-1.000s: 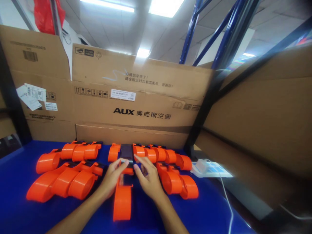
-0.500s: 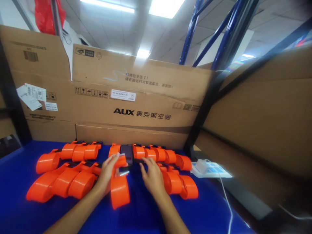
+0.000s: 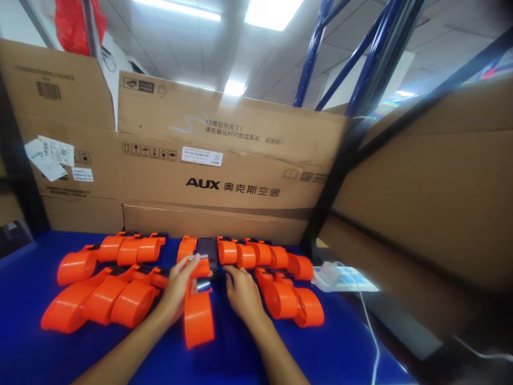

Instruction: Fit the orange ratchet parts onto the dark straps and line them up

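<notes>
Head camera is looking down over a blue table (image 3: 320, 353), and I am working at its middle with both bare hands. My left hand (image 3: 178, 289) is gripping an orange tape dispenser (image 3: 198, 313) near its front end, thumb and fingers closed around the neck where a small metal part is showing; the dispenser's round body is lying toward me on the table, between my two forearms. My right hand (image 3: 240, 291) is resting just beside it, fingers curled down toward the table surface next to the dispenser's front; I cannot tell whether those fingers are pinching anything.

Just beyond my fingertips a dark phone (image 3: 207, 251) is lying flat, sitting between orange dispensers in the back row (image 3: 264, 255). More orange dispensers are lying in a group on the left (image 3: 104, 299), and two more are sitting close to my right hand (image 3: 296, 305). A white charger block (image 3: 331, 272) with a white cable (image 3: 371, 331) is resting at the table's right edge. A large cardboard box (image 3: 224, 171) printed with AUX is standing behind the table, and blue shelf posts (image 3: 312, 53) are rising behind it.
</notes>
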`<state>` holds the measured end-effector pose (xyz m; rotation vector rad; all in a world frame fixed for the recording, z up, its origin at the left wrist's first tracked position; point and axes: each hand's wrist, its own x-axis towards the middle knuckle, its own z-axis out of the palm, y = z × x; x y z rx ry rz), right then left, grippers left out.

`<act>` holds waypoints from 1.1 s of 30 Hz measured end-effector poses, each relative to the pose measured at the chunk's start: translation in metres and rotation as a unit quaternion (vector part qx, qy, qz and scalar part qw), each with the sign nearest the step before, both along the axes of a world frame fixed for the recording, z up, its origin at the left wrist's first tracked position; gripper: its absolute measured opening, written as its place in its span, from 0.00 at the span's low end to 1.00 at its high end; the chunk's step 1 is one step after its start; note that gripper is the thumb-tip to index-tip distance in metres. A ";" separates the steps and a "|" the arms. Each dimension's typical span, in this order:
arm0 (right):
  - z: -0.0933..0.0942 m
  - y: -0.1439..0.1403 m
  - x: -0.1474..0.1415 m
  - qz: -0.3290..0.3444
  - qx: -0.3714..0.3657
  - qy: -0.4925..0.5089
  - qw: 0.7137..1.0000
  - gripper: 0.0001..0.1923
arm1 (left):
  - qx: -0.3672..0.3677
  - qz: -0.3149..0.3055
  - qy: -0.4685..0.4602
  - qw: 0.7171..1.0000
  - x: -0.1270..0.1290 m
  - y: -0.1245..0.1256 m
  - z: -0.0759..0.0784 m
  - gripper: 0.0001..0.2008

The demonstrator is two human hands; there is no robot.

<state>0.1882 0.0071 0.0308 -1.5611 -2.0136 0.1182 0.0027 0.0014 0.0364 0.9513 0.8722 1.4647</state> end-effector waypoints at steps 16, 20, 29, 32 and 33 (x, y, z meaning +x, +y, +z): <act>0.009 -0.002 -0.016 0.184 -0.028 0.382 0.905 0.17 | 0.032 -0.109 0.105 0.988 0.009 -0.009 -0.011 0.21; 0.011 0.000 -0.014 0.188 -0.036 0.420 0.887 0.16 | 0.061 -0.127 0.115 0.983 0.006 -0.009 -0.008 0.19; 0.012 0.001 -0.012 0.191 -0.050 0.435 0.879 0.15 | 0.082 -0.103 0.125 0.983 0.005 -0.006 -0.012 0.18; 0.012 0.003 -0.011 0.185 -0.041 0.438 0.879 0.15 | 0.072 -0.089 0.122 0.986 0.004 -0.005 -0.013 0.19; 0.011 0.003 -0.010 0.181 -0.038 0.438 0.880 0.16 | 0.068 -0.085 0.119 0.987 0.004 -0.004 -0.013 0.20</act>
